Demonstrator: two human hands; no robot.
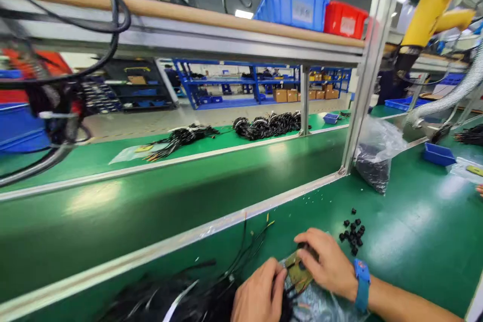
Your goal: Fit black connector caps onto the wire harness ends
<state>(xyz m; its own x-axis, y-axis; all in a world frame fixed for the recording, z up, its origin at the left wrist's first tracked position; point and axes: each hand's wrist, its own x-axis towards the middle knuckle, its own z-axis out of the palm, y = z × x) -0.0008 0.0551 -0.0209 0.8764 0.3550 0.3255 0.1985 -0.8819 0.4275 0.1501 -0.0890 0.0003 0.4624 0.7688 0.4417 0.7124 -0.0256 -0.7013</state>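
Observation:
A flat yellow-brown block (pixel 298 272) with dark slots lies on clear plastic film (pixel 320 304) at the bench's near edge. My right hand (pixel 328 264), a blue band on its wrist, curls over the block's upper right, with thumb and fingers closed around a small black part (pixel 303 245). At the block's left edge, my left hand (pixel 260 292) has thumb and forefinger pinched together; what lies between them is hidden. Black cables (pixel 211 294) spread beneath and left of it, blurred. Several small black caps (pixel 352 231) lie loose beyond my right wrist.
A metal post (pixel 372 65) rises from the rail across the green bench (pixel 415 221). Beside it stands a clear bag of dark parts (pixel 375 161). More cable bundles (pixel 267 125) lie across the lane. A yellow tool (pixel 428 15) hangs at upper right. A person's fingers (pixel 479 189) show at the right edge.

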